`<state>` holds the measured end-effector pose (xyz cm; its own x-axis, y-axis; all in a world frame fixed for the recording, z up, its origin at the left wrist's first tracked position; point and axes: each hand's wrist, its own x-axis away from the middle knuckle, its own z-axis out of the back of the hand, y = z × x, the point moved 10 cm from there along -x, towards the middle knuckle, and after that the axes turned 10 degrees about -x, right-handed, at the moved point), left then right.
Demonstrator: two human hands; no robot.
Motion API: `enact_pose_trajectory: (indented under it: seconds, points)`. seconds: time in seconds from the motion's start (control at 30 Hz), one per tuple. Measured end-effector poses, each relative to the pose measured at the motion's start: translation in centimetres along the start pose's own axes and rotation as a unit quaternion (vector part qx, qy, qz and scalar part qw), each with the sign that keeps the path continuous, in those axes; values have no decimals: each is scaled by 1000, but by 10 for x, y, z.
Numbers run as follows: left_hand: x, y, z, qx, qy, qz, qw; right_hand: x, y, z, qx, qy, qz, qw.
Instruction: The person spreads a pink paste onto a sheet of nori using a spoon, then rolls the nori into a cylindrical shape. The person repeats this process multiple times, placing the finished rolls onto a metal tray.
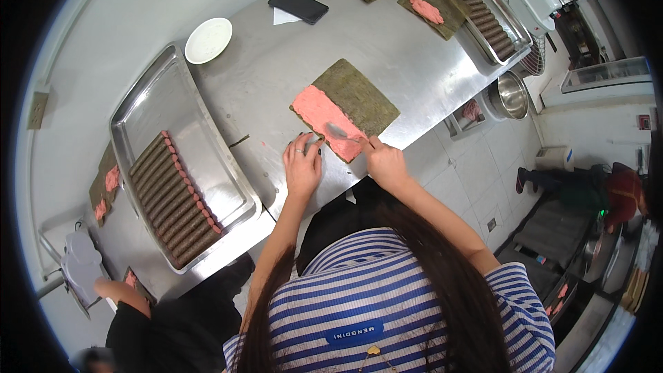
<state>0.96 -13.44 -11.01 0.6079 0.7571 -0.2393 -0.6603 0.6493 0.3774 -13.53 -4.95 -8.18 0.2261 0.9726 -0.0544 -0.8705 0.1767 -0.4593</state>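
- Right hand grips spoon; left hand loose, beside pink-spread seaweed sheet.
- Sheet nears worktop's front edge.
- Tray bounds room leftward; plate, phone beyond.

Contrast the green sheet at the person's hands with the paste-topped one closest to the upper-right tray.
The near sheet has its pink paste spread flat along one side; the far sheet carries a narrow lump. The right hand holds a spoon on the near sheet; no hand touches the far sheet. Both are dark green with pink paste.
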Motion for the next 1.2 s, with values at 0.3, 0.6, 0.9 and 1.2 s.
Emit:
enact_pose_trajectory:
  seconds: [0.3,0.6,0.9,1.2]
  points:
    - [-1,-1,0,8,-4,1,1000,-18,1,2,11,31,-25,999]
    - [-1,1,2,7,0,3,1000,-44,6,5,18,13,-37,999]
    - [0,-1,2,2,6,2,1000,-58,-20,3,26,-3,48,999]
    - [-1,-1,3,10,8,4,1000,-88,-24,-20,32,-26,26,999]
